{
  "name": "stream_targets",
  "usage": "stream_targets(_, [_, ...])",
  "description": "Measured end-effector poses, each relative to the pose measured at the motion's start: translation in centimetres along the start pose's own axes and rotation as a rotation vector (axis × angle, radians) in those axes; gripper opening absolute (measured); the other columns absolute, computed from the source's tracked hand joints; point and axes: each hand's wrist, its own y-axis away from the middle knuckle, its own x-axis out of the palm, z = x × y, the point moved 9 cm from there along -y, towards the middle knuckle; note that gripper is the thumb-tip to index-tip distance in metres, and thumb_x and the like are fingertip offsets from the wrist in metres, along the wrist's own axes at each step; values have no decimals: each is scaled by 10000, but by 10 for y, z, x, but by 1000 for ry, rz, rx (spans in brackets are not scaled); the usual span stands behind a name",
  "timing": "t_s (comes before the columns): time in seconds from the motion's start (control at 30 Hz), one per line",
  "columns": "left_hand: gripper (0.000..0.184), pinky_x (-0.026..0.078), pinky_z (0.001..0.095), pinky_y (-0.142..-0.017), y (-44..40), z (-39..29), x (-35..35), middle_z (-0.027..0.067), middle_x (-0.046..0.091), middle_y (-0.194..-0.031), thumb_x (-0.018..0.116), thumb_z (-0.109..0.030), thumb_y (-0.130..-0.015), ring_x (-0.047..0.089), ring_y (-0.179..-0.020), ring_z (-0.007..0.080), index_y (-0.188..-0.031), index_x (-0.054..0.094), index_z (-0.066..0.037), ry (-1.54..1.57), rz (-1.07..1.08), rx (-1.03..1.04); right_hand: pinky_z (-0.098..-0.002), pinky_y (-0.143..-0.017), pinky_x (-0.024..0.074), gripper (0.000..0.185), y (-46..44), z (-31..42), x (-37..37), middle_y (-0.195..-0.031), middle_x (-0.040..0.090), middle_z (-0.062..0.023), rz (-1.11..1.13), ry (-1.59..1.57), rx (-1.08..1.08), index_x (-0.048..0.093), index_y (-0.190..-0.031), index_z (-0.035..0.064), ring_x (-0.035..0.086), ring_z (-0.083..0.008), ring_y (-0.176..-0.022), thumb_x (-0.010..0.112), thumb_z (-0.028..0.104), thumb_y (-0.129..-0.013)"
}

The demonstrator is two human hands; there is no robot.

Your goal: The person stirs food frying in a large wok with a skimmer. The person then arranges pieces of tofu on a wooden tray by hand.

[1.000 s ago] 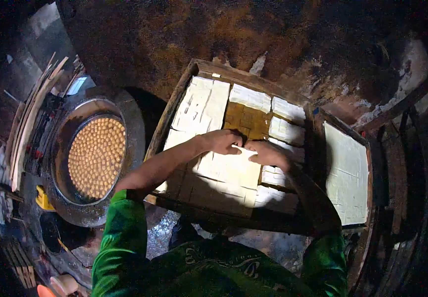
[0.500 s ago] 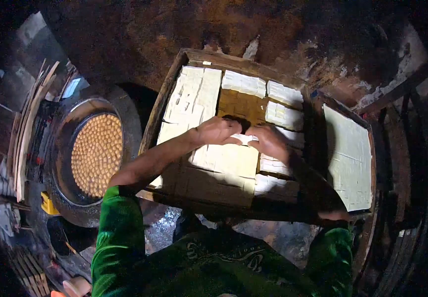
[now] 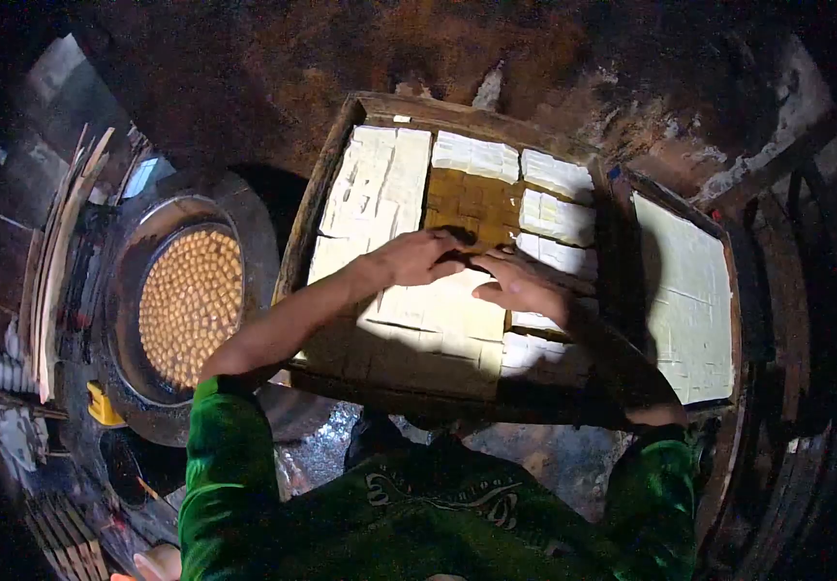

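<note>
A wooden tray [image 3: 314,208] holds pale white slabs [image 3: 370,184] scored into blocks, with a bare brown woven patch [image 3: 471,205] near its middle. My left hand [image 3: 421,259] rests at the near edge of that patch, its fingers bent over the slab; what may lie beneath them is hidden. Close beside it, my right hand [image 3: 518,285] lies over the same pale slab, fingers spread and nothing seen between them. Rows of cut white blocks [image 3: 556,215] stand along the tray's right side.
To the left, a large round pan [image 3: 123,290] holds many golden-brown pieces [image 3: 191,305] in liquid. Beyond it lean long wooden strips [image 3: 55,261]. A yellow object [image 3: 102,405] sits below the pan. At the right is a second tray with a pale sheet [image 3: 684,300].
Half a second ago both hands were closed round a white piece at the patch's near edge. Now the right fingers have opened out, and the piece is no longer visible between the hands.
</note>
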Motion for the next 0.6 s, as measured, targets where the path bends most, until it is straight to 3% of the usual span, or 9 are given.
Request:
stream_targets(0.1, [501, 490, 446, -891, 19, -9, -3, 230, 591, -1152, 625, -291, -885, 605, -999, 395, -1267, 497, 6, -57, -30, 207, -435, -1025, 360, 648, 4, 12, 3, -1277, 502, -210, -16, -29, -7, 429, -1340, -9, 432, -368, -1232, 662, 327, -836])
stream_targets(0.17, [533, 497, 440, -887, 28, -20, -1, 242, 593, -1144, 677, -229, -846, 608, -1005, 387, -1281, 479, 8, -66, -17, 212, -433, -1025, 357, 623, 3, 0, 21, -1277, 504, -205, -81, -57, 16, 433, -1336, -9, 429, -358, -1234, 658, 299, -844])
stream_targets(0.23, [522, 505, 434, -875, 31, -5, 14, 240, 598, -1127, 668, -221, -853, 615, -993, 378, -1282, 475, 6, -79, 79, 80, -423, -1006, 380, 584, 0, 0, 25, -1260, 522, -197, -81, -66, 3, 449, -1325, -3, 463, -347, -1207, 662, 254, -845])
stream_targets(0.3, [517, 515, 432, -855, 34, -9, 12, 238, 605, -1111, 669, -211, -852, 625, -970, 371, -1281, 476, 4, -104, -18, 180, -435, -1011, 381, 588, 1, -1, 29, -1239, 537, -216, -47, -192, 14, 470, -1307, 5, 481, -372, -1192, 684, 270, -828])
stream_targets(0.37, [509, 516, 434, -851, 35, -4, 17, 237, 602, -1124, 674, -201, -848, 626, -968, 369, -1274, 486, 3, -59, 53, 54, -432, -999, 390, 558, 3, 1, 29, -1237, 535, -214, -48, -206, -12, 480, -1293, 1, 488, -366, -1182, 672, 263, -840])
stream_targets(0.43, [466, 518, 434, -839, 33, -4, 12, 235, 613, -1106, 639, -244, -881, 631, -951, 370, -1252, 503, 4, -36, 74, 47, -428, -987, 399, 528, 3, 1, 27, -1235, 534, -213, -53, -211, -42, 490, -1280, -2, 494, -360, -1173, 659, 257, -852])
stream_targets(0.5, [494, 486, 446, -901, 28, -4, 6, 233, 579, -1158, 559, -324, -933, 584, -1033, 408, -1318, 459, -30, 36, 39, 71, -433, -979, 407, 490, 1, -1, 15, -1270, 513, -218, -142, -139, -28, 496, -1268, -6, 494, -354, -1174, 628, 258, -877])
stream_targets(0.53, [481, 476, 446, -920, 28, -16, -8, 246, 562, -1199, 463, -378, -973, 571, -1066, 408, -1290, 474, -17, 16, -63, 134, -433, -979, 407, 490, -1, 1, 14, -1270, 513, -218, -141, -138, -32, 496, -1268, -6, 494, -354, -1174, 628, 258, -877])
stream_targets(0.6, [456, 484, 453, -910, 18, -7, 9, 260, 558, -1198, 446, -361, -979, 574, -1058, 417, -1275, 482, -16, -51, 59, 50, -432, -1043, 354, 460, 2, 1, 19, -1326, 475, -231, -120, 76, 97, 496, -1268, -27, 460, -390, -1213, 518, 288, -933])
